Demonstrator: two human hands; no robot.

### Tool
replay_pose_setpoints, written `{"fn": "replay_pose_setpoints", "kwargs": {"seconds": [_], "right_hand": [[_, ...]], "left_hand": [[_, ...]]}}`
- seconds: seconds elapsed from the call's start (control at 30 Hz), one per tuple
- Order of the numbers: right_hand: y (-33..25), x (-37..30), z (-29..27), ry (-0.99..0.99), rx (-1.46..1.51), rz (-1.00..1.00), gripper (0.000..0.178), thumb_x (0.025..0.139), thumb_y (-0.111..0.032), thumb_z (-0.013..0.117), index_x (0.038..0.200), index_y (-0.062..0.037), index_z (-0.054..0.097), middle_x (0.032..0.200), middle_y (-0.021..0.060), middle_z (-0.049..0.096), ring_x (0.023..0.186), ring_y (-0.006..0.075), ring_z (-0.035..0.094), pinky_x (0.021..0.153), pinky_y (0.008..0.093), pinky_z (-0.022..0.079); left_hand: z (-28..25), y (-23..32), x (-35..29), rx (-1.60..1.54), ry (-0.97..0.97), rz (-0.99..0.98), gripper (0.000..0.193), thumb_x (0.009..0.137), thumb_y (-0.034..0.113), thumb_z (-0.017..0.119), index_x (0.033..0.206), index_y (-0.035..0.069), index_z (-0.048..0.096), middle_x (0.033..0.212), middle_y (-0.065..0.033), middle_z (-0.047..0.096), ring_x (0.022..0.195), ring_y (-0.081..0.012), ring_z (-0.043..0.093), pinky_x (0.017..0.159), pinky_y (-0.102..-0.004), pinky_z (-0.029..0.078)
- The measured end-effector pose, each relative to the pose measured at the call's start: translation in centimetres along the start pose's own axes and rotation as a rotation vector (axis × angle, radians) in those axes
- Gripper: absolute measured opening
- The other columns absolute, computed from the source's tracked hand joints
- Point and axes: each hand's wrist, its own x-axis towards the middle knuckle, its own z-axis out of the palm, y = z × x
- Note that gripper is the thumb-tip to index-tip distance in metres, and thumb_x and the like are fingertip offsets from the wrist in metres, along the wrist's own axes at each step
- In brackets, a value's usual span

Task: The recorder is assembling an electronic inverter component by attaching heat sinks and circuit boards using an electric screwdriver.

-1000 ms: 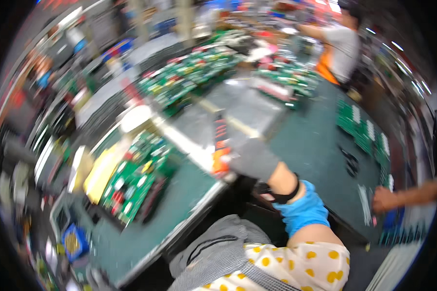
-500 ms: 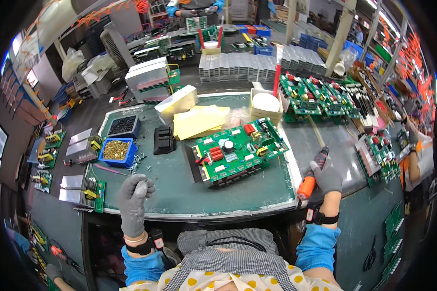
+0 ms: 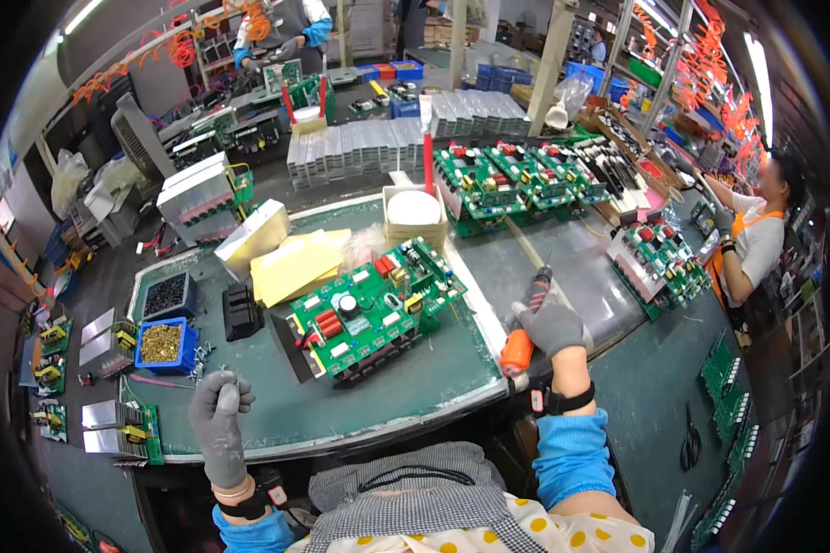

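Note:
My right hand (image 3: 555,326), in a grey glove, grips an orange and black power screwdriver (image 3: 516,352) at the right edge of the mat, its bit directed away from me. Also gloved, my left hand (image 3: 219,419) is over the mat's near left edge with its fingers curled together. Whatever it may pinch is too small to make out. Between the hands lies a green circuit board (image 3: 364,313) with red, white and yellow parts, mounted on dark pieces underneath. Neither hand touches it. Left of it sits a blue bin (image 3: 190,355) of brass-coloured screws, with loose silver screws (image 3: 201,358) beside it.
A bin of black pieces (image 3: 169,297), a black plastic part (image 3: 241,311), yellow sheets (image 3: 295,267) and a white tub (image 3: 415,210) stand around the board. Finished-looking green boards (image 3: 516,180) line the back right. A co-worker (image 3: 756,226) stands at far right.
My view has turned to the right, so the bench appears shifted left. My right hand still holds the power screwdriver, and my left hand stays closed near the mat's edge.

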Motion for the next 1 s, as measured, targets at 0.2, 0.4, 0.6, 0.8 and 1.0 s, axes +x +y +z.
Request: {"fn": "replay_pose_setpoints", "kwargs": {"seconds": [0.2, 0.4, 0.6, 0.8, 1.0], "right_hand": [[-0.3, -0.7, -0.6, -0.001, 0.052, -0.103, 0.080, 0.074, -0.058, 0.071, 0.118, 0.0062, 0.058, 0.113, 0.0231, 0.067, 0.106, 0.0361, 0.066, 0.091, 0.0405, 0.051], [2.9, 1.8, 1.9, 0.142, 0.333, -0.205, 0.068, 0.076, -0.042, 0.069, 0.123, 0.0054, 0.056, 0.105, 0.0287, 0.066, 0.098, 0.0407, 0.066, 0.085, 0.0448, 0.051], [8.7, 1.5, 3.1, -0.521, 1.769, -0.130, 0.044, 0.088, -0.037, 0.064, 0.114, -0.0011, 0.061, 0.092, 0.0110, 0.067, 0.072, 0.0208, 0.065, 0.061, 0.0311, 0.054], [5.3, -6.7, 0.2, -0.037, 2.170, -0.242, 0.054, 0.085, -0.043, 0.067, 0.113, 0.0023, 0.057, 0.099, 0.0185, 0.067, 0.071, 0.0280, 0.065, 0.061, 0.0391, 0.056], [-1.2, -14.3, -1.5, -0.813, 1.617, -0.690, 0.069, 0.066, -0.013, 0.079, 0.126, 0.0054, 0.048, 0.088, 0.0156, 0.065, 0.078, 0.0279, 0.067, 0.073, 0.0424, 0.057]], "left_hand": [[-0.3, 0.2, -0.3, 0.000, 0.044, -0.040, 0.024, 0.092, 0.021, 0.066, 0.107, 0.003, 0.062, 0.089, -0.0077, 0.068, 0.075, -0.0140, 0.064, 0.067, -0.0255, 0.050], [0.9, 1.3, 0.1, -0.016, 0.046, -0.048, 0.021, 0.093, 0.013, 0.061, 0.110, 0.001, 0.064, 0.091, -0.0097, 0.068, 0.078, -0.0157, 0.065, 0.069, -0.0277, 0.052], [0.1, 2.5, 1.5, -0.347, 0.028, -0.126, 0.029, 0.097, 0.021, 0.059, 0.117, 0.000, 0.061, 0.097, -0.0087, 0.067, 0.080, -0.0145, 0.063, 0.069, -0.0271, 0.049], [0.8, 3.1, 3.5, -0.780, -0.153, -0.321, 0.027, 0.101, 0.024, 0.054, 0.119, 0.004, 0.058, 0.102, -0.0066, 0.068, 0.082, -0.0122, 0.063, 0.069, -0.0249, 0.051], [3.5, 4.2, 5.4, -0.704, -0.254, -0.311, 0.027, 0.101, 0.025, 0.053, 0.117, 0.004, 0.059, 0.103, -0.0090, 0.068, 0.084, -0.0154, 0.066, 0.069, -0.0260, 0.055]]}}
